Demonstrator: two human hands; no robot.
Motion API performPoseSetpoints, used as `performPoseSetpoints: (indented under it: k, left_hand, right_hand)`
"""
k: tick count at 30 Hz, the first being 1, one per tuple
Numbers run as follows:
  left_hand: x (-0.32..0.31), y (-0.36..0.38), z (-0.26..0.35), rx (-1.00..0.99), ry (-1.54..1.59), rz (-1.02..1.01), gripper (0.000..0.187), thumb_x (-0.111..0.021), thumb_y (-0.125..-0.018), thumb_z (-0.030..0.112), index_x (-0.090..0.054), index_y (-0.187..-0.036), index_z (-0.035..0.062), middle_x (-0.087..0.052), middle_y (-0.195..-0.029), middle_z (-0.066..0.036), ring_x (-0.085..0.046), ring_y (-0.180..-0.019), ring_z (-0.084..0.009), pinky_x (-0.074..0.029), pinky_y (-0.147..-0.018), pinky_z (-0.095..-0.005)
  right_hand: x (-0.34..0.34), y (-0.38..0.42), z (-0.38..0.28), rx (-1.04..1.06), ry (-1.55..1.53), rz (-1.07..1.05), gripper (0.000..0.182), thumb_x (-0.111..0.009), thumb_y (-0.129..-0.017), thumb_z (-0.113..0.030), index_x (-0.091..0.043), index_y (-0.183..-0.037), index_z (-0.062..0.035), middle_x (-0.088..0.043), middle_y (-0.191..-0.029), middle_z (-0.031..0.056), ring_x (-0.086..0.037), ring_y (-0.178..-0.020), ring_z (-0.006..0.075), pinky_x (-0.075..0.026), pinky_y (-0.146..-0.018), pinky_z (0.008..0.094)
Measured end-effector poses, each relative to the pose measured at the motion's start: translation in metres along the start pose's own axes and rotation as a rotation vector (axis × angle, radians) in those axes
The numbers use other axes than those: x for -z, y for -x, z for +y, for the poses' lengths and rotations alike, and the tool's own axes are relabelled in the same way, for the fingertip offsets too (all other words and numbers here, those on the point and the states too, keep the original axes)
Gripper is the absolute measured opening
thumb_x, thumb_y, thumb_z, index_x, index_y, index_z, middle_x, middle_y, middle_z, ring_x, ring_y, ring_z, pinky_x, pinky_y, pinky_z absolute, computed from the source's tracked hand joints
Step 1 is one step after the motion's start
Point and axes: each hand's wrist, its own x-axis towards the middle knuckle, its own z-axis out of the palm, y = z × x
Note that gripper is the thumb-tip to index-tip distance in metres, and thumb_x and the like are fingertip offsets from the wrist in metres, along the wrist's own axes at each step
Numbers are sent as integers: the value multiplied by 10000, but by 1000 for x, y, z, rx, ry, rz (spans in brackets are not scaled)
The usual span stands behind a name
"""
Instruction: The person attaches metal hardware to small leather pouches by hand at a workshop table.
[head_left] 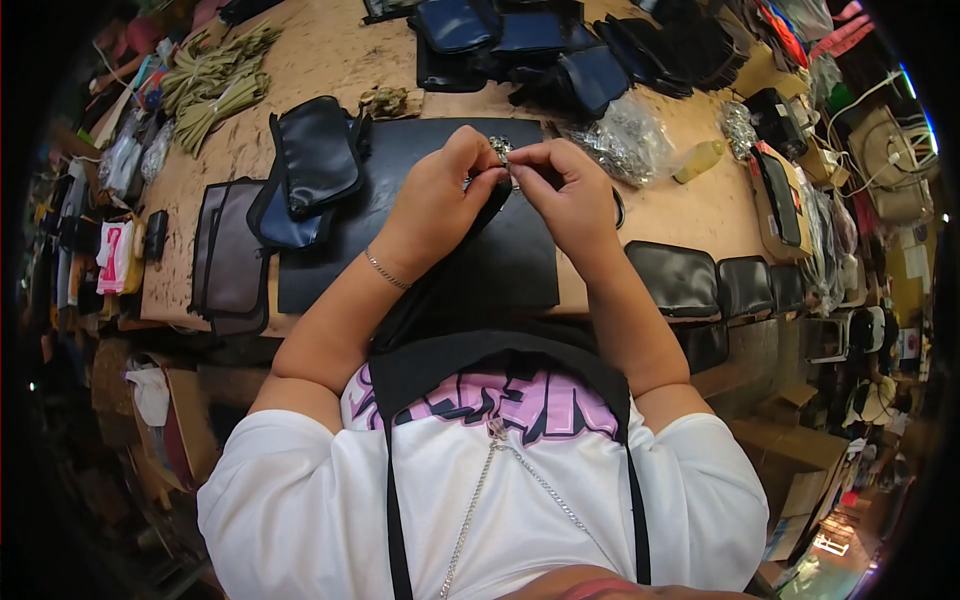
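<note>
My left hand (450, 190) and my right hand (565, 190) meet above a black mat (420, 270), their fingertips pinched close together. From under my left fingers a narrow black strip (488, 215) runs down toward my body; that hand is closed on it. Between the fingertips shows a small shiny metal piece (504, 158), which my right thumb and forefinger pinch. Its exact kind is too small to make out, and more shiny bits behind the fingers are partly hidden. Left of the mat lies a stack of black pouches (318, 155).
A clear bag of metal parts (630, 140) and a yellowish bottle (700, 160) lie to the right. Dark pouches (540, 45) pile up at the back. Bundled tan strips (220, 80) lie far left. Black panels (675, 280) line the front right edge.
</note>
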Motion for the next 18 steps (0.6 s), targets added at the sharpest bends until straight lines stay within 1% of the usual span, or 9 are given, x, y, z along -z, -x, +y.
performPoseSetpoints:
  k: [2, 5, 6, 9, 10, 13, 14, 17, 18]
  left_hand:
    - [0, 0, 1, 4, 18, 16, 226, -699, -892, 4, -517, -1027, 6, -670, -896, -94, -650, -861, -159, -504, -809, -289]
    - [-8, 2, -10, 49, 150, 118, 191, -709, -882, 50, -539, -966, 26, -660, -865, -109, -665, -786, -243, -508, -721, -326]
    - [-10, 2, -14, 72, 215, 119, 170, -707, -892, 39, -571, -992, 22, -680, -890, -65, -668, -824, -149, -519, -768, -281]
    - [-9, 1, -15, 143, 400, 137, 143, -687, -910, 15, -615, -1033, 11, -686, -927, -35, -658, -885, -101, -521, -809, -251]
    - [-5, 1, -14, 174, 473, 67, 159, -663, -928, 1, -654, -1087, 3, -695, -984, -29, -652, -930, -86, -521, -837, -234]
    - [-1, 1, -17, 188, 507, 46, 168, -648, -939, 2, -677, -1104, 0, -702, -1030, -40, -651, -947, -90, -516, -847, -232]
    - [-1, 1, -17, 198, 531, 47, 165, -646, -942, 6, -680, -1104, -2, -703, -1039, -43, -649, -953, -91, -512, -855, -231]
    - [3, 3, -19, 225, 590, 49, 159, -637, -955, 19, -681, -1105, -8, -702, -1053, -49, -644, -965, -95, -503, -878, -233]
    - [4, 3, -21, 233, 602, 50, 156, -633, -959, 24, -677, -1106, -7, -699, -1049, -49, -641, -966, -97, -501, -884, -237]
  right_hand:
    - [-3, 1, 4, -45, -86, 0, 126, -696, -853, -43, -719, -972, -8, -672, -894, 98, -659, -798, 182, -519, -716, 268]
    - [-7, 1, 13, 5, -76, 7, 132, -691, -861, -47, -715, -983, -1, -676, -891, 98, -659, -808, 176, -517, -721, 272]
    - [-8, 1, 12, 17, -91, 5, 141, -685, -867, -47, -709, -995, 5, -679, -895, 94, -660, -819, 169, -520, -732, 278]
    - [-13, 1, 19, -45, -250, -36, 163, -685, -886, -63, -695, -1033, 7, -685, -909, 82, -651, -811, 149, -522, -727, 276]
    - [-10, 0, 19, -132, -345, -120, 218, -661, -951, -94, -642, -1144, 6, -662, -961, 35, -634, -836, 91, -526, -797, 237]
    - [-12, -7, 27, -305, -394, -54, 242, -653, -971, -159, -639, -1159, -8, -654, -949, 20, -618, -808, 78, -521, -768, 230]
    - [-11, -9, 39, -375, -407, -140, 248, -662, -970, -208, -643, -1138, -26, -638, -925, 4, -600, -776, 67, -512, -730, 222]
    - [-10, -7, 42, -584, -521, -402, 225, -683, -957, -216, -651, -1098, -43, -625, -903, -6, -591, -763, 64, -498, -696, 215]
    - [-14, -6, 40, -576, -536, -371, 214, -717, -926, -183, -633, -1076, -57, -623, -892, -8, -589, -749, 72, -497, -681, 220]
